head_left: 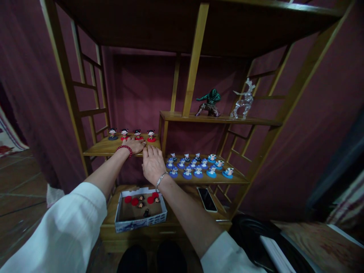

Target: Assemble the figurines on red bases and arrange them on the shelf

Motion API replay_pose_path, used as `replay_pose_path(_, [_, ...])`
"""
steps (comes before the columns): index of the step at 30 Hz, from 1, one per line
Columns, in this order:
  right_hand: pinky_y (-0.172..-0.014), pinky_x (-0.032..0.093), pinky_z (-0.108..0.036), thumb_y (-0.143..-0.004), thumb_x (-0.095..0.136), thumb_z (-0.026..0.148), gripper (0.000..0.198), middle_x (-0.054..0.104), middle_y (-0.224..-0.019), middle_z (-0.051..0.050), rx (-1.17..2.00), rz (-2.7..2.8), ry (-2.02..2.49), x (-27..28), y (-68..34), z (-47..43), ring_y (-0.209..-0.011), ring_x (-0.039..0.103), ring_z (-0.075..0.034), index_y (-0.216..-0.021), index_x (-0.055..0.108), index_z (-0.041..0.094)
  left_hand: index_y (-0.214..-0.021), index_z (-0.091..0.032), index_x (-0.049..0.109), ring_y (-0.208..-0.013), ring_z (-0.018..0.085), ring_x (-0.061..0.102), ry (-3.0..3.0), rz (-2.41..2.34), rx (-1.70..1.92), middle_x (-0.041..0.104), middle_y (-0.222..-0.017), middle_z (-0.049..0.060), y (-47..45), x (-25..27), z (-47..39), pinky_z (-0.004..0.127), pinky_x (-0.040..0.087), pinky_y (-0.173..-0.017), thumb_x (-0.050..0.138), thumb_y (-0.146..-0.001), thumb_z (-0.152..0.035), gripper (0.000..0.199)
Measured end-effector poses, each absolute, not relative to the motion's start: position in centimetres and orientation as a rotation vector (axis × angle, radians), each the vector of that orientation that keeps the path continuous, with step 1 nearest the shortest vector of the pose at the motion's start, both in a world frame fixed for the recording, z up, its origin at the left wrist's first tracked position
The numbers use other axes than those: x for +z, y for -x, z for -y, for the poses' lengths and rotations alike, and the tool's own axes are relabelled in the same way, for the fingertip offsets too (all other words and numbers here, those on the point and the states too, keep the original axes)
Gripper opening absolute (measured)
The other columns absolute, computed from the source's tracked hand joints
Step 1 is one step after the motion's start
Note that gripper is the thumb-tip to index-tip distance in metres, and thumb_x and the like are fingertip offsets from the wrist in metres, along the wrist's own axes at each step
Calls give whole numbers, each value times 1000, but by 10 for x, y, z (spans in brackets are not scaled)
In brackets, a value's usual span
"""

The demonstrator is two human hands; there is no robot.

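Figurines (151, 135) line wooden shelves (98, 148) before maroon drapery (28, 76).

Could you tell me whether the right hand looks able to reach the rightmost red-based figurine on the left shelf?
Likely yes: the right hand is just in front of that red-based figurine, nothing visible blocks the gap, and the left hand is further left.
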State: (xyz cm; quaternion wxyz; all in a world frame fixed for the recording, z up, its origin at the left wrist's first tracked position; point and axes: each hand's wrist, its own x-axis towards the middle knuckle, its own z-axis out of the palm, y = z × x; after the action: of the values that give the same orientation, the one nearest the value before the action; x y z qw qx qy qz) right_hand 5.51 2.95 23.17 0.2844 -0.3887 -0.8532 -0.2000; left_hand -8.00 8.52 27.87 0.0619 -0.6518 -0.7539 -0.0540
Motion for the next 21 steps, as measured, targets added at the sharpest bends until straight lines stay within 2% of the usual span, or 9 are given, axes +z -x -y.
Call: replay_pose_path(21, [-98,18,-40,-71,54,24,56,42,-122,-21,-528,2281,1041,233,-57,-29,-115,32,-27,-120,36,4,-127,-36,37,-115,30,39,1982,2187,-191,42,-132,3,82,275,-85,46,31,-90,19,-81,-54,52])
